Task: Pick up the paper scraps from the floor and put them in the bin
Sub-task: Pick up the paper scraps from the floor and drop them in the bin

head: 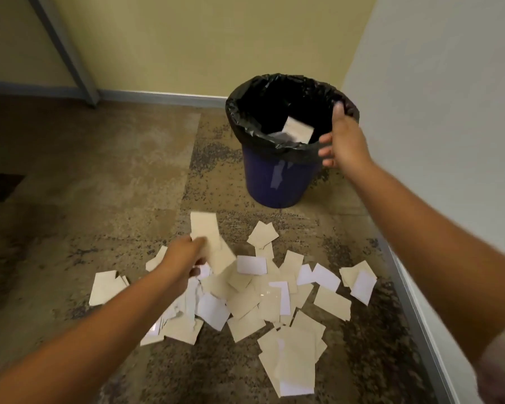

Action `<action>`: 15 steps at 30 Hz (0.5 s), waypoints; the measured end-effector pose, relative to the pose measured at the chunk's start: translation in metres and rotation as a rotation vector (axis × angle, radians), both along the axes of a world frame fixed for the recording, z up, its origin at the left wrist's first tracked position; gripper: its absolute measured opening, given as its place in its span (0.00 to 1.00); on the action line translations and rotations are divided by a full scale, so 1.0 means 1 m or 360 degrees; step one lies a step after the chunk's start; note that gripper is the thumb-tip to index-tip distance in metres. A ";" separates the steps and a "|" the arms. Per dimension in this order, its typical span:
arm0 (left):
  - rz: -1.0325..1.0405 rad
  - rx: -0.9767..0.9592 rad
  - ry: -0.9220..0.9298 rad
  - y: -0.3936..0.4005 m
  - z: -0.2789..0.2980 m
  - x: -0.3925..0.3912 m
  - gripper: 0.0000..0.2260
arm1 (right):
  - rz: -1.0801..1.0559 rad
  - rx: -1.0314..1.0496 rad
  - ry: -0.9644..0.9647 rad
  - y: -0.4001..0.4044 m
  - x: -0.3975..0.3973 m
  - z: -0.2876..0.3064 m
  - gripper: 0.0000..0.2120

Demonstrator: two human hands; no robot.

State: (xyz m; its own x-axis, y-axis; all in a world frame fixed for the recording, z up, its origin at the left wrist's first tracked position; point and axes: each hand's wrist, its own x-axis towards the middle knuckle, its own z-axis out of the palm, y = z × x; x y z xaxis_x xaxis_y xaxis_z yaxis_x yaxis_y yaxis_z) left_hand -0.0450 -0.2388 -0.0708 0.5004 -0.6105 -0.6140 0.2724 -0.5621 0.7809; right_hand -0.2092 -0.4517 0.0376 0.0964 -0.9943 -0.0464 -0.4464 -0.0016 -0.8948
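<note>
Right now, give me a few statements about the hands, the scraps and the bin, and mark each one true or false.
1. The left hand grips beige scraps. True.
2. The bin is red with no liner. False: it is blue, with a black liner folded over its rim.
3. The right hand is at the bin's rim with fingers spread, holding nothing. True.
4. The bin holds no paper. False: a scrap in the bin shows inside.
5. The floor is cleared of paper. False: a pile lies in front of the bin.
</note>
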 end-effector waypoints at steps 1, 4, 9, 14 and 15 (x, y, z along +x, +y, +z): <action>-0.0014 -0.0071 0.0005 -0.014 0.017 0.000 0.09 | 0.0035 -0.0074 -0.0011 0.010 -0.008 -0.017 0.22; -0.0016 -0.0236 0.0130 -0.057 0.059 -0.004 0.04 | 0.0077 -0.0007 -0.0020 0.057 -0.039 -0.085 0.13; -0.0030 -0.0417 0.0246 -0.140 0.118 -0.022 0.07 | -0.0006 0.0443 0.0042 0.128 -0.080 -0.184 0.08; -0.0179 -0.0611 0.0101 -0.198 0.137 -0.016 0.19 | -0.0076 0.0590 0.0142 0.154 -0.108 -0.213 0.10; -0.0189 -0.0571 0.0057 -0.202 0.131 -0.011 0.22 | -0.0103 0.0628 0.0116 0.155 -0.114 -0.215 0.10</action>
State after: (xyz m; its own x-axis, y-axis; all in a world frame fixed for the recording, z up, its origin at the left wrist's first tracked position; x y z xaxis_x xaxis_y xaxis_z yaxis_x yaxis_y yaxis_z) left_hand -0.0559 -0.4407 0.0606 0.3955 -0.8422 -0.3664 0.2526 -0.2838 0.9250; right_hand -0.3234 -0.2968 -0.1775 0.0165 -0.9027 -0.4300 -0.4966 0.3658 -0.7871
